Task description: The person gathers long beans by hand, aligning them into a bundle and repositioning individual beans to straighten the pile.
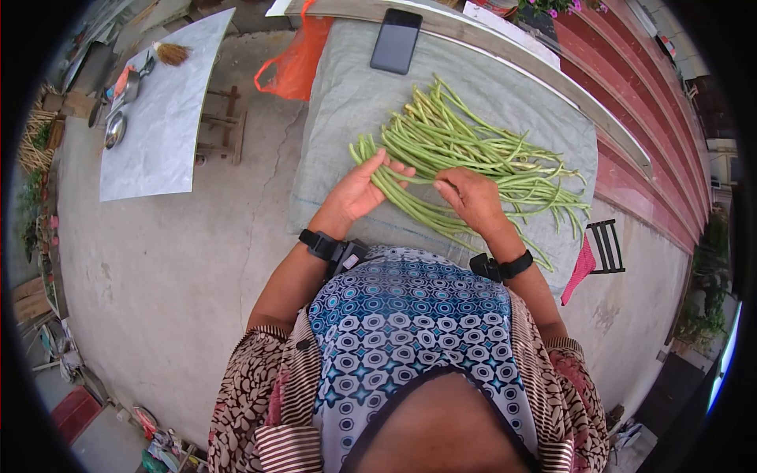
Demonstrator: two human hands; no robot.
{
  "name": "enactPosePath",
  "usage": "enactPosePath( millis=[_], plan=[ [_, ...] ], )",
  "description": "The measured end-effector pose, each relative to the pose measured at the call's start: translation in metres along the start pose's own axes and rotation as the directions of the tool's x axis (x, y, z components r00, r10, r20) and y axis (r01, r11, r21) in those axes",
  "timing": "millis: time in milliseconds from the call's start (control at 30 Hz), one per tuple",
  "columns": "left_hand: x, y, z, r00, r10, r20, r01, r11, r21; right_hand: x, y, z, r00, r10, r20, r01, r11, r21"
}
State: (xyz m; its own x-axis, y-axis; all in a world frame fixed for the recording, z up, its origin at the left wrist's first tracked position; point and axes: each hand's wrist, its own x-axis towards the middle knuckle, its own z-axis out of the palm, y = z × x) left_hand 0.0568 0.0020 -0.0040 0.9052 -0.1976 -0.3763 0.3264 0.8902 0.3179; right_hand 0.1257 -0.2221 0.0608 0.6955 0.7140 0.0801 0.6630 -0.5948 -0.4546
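Note:
Long green beans (473, 138) lie in a loose pile on a grey-green woven sheet (339, 87), their ends spread toward the right. My left hand (361, 189) is closed round one end of a bunch of long beans (410, 206), which trails rightward across the sheet. Just right of it, my right hand (473, 199) pinches a thin long bean that stretches between the two hands. Its palm faces down and partly covers the beans below it.
A black phone (396, 41) lies at the sheet's far edge, beside an orange plastic bag (296, 59). To the left stands a pale table (169, 118) with metal bowls and a small broom (172, 54). Red steps (631, 87) rise at right, near a black folding stool (605, 247).

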Motion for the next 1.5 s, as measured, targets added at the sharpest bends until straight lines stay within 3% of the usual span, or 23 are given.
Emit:
enactPosePath(
  millis=[100, 200, 233, 333, 433, 533, 567, 667, 800, 900, 1000, 1100, 1300, 1400, 1500],
  plan=[
    [0.005, -0.002, -0.020, 0.998, -0.052, 0.031, 0.053, 0.998, -0.030, -0.011, 0.016, -0.021, 0.991, 0.135, -0.009, -0.135, 0.991, -0.023],
    [0.005, -0.003, -0.019, 0.998, -0.061, -0.013, 0.060, 0.995, -0.077, -0.020, 0.034, -0.045, 0.992, 0.107, -0.061, -0.113, 0.988, -0.109],
    [0.006, -0.004, -0.022, 0.998, -0.057, -0.003, 0.057, 0.994, -0.095, -0.022, 0.038, -0.055, 0.985, 0.161, -0.053, -0.166, 0.980, -0.110],
    [0.009, -0.005, -0.031, 0.999, -0.043, -0.009, 0.042, 0.990, -0.135, -0.030, 0.058, -0.081, 0.975, 0.150, -0.166, -0.181, 0.965, -0.190],
    [0.007, -0.003, -0.036, 0.997, -0.041, -0.067, 0.031, 0.989, -0.142, -0.043, 0.078, -0.110, 0.914, 0.293, -0.280, -0.334, 0.936, -0.113],
    [0.004, -0.001, -0.039, 0.997, -0.059, -0.057, 0.052, 0.991, -0.124, -0.054, 0.084, -0.123, 0.882, 0.464, -0.076, -0.460, 0.817, -0.347],
    [0.005, -0.002, -0.041, 0.998, -0.060, -0.035, 0.055, 0.992, -0.114, -0.061, 0.098, -0.116, 0.871, 0.488, 0.057, -0.409, 0.785, -0.466],
    [0.005, -0.001, -0.038, 0.994, -0.070, -0.082, 0.064, 0.995, -0.080, -0.054, 0.064, -0.080, 0.979, 0.159, -0.125, -0.195, 0.907, -0.374],
    [0.000, 0.001, -0.027, 0.976, -0.062, -0.208, 0.057, 0.998, -0.032, -0.034, 0.029, -0.019, 0.992, -0.023, -0.122, -0.010, 0.967, -0.256],
    [0.003, 0.000, -0.037, 0.984, -0.073, -0.160, 0.062, 0.996, -0.069, -0.027, 0.034, 0.014, 0.983, 0.043, -0.181, -0.088, 0.964, -0.249],
    [0.000, 0.000, -0.035, 0.985, -0.047, -0.164, 0.046, 0.999, -0.006, -0.025, 0.029, 0.013, 0.969, 0.023, -0.245, -0.072, 0.979, -0.193],
    [-0.003, 0.001, -0.027, 0.987, -0.034, -0.156, 0.040, 0.999, 0.033, -0.026, 0.021, 0.013, 0.967, 0.042, -0.253, -0.046, 0.999, -0.013],
    [-0.003, -0.003, -0.026, 0.996, 0.021, -0.087, -0.018, 0.999, 0.028, -0.033, 0.004, 0.022, 0.993, -0.016, -0.114, 0.031, 0.991, 0.132],
    [-0.006, -0.004, -0.022, 0.988, 0.018, -0.151, -0.015, 1.000, 0.027, -0.036, 0.005, 0.023, 0.995, -0.017, -0.095, 0.033, 0.985, 0.167],
    [-0.008, -0.003, -0.030, 0.996, 0.000, -0.089, 0.007, 0.997, 0.077, -0.036, 0.004, 0.024, 0.995, -0.042, -0.085, 0.056, 0.985, 0.162]
  ],
)
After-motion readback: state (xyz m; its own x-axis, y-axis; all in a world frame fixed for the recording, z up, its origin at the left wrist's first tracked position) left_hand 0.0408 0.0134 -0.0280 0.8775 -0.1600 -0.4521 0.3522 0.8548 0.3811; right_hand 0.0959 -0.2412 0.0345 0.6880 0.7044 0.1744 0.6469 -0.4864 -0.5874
